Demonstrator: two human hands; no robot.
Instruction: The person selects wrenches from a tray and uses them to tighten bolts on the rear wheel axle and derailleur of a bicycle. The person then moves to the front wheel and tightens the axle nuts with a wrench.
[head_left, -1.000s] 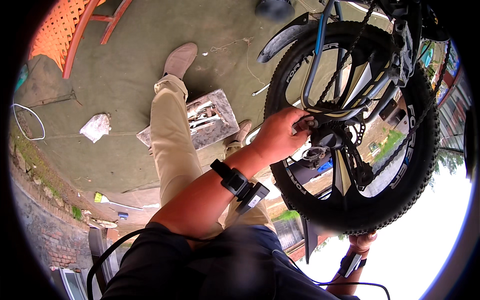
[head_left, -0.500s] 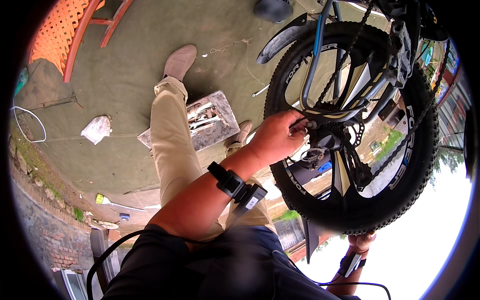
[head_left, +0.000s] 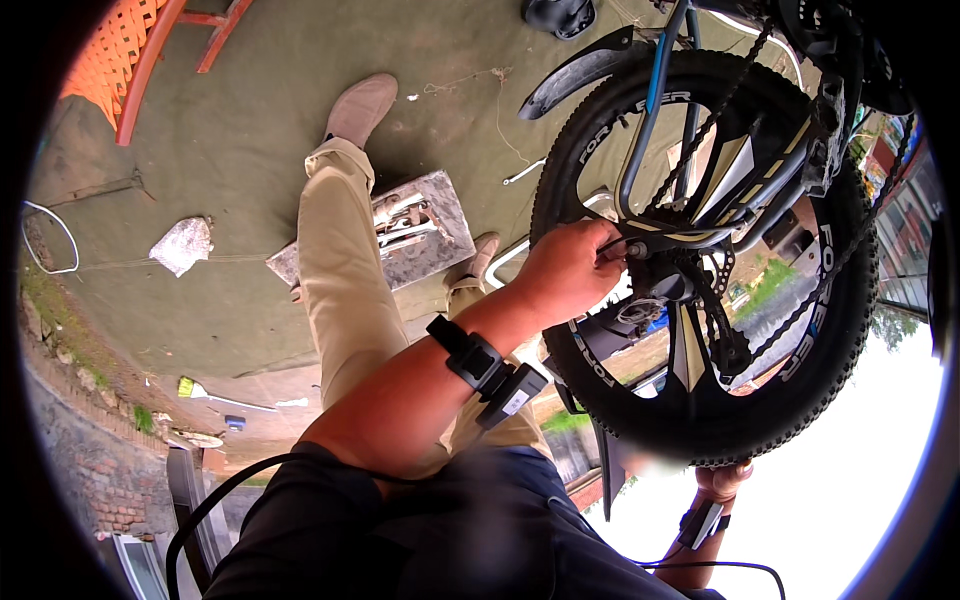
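The left hand (head_left: 565, 270) pinches something small at the hub (head_left: 650, 275) of the bike wheel (head_left: 700, 260), fingers curled together; what it grips is hidden. The right hand (head_left: 722, 482) wraps over the tyre (head_left: 690, 440) below the hub. A metal tray (head_left: 415, 235) lies on the floor left of the wheel.

My left hand (head_left: 565, 270) is extended forward on a bare, nearly straight forearm, its fingers (head_left: 605, 240) curled inward with the back of the hand toward me, and a black strap-mounted device sits around the wrist. My right hand (head_left: 722, 482) appears only at the lower edge of the view, fingers bent in a closed grip, with a similar strapped device on its wrist and the forearm largely hidden.
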